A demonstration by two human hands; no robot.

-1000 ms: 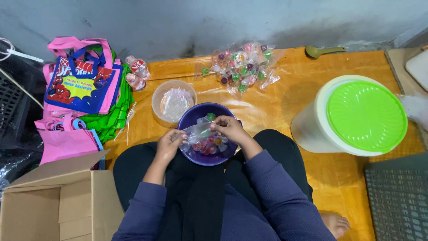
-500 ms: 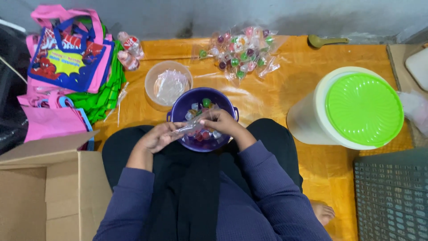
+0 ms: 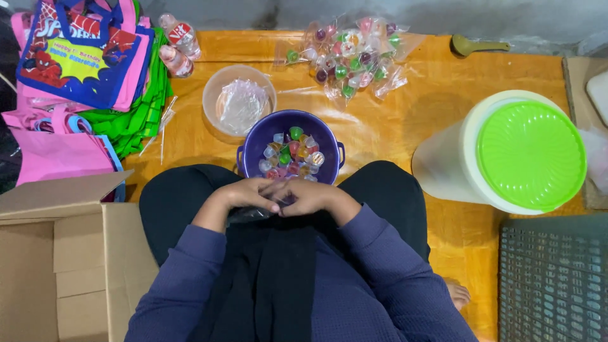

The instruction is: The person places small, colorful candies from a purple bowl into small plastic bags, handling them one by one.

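Up and right of the grip: white bucket with green lid (image 3: 531, 155), packed jelly bags (image 3: 351, 54). Directly above: purple bowl (image 3: 291, 149), half full of loose jelly cups. Both hands, left hand (image 3: 248, 194) and right hand (image 3: 306, 196), pinched shut on 1 clear plastic bag (image 3: 250, 214) over the lap. Judged midway: several bags done, many cups left.

Orange floor mat (image 3: 405, 120) under a grey wall (image 3: 443, 16), dark grate (image 3: 551, 278) at right
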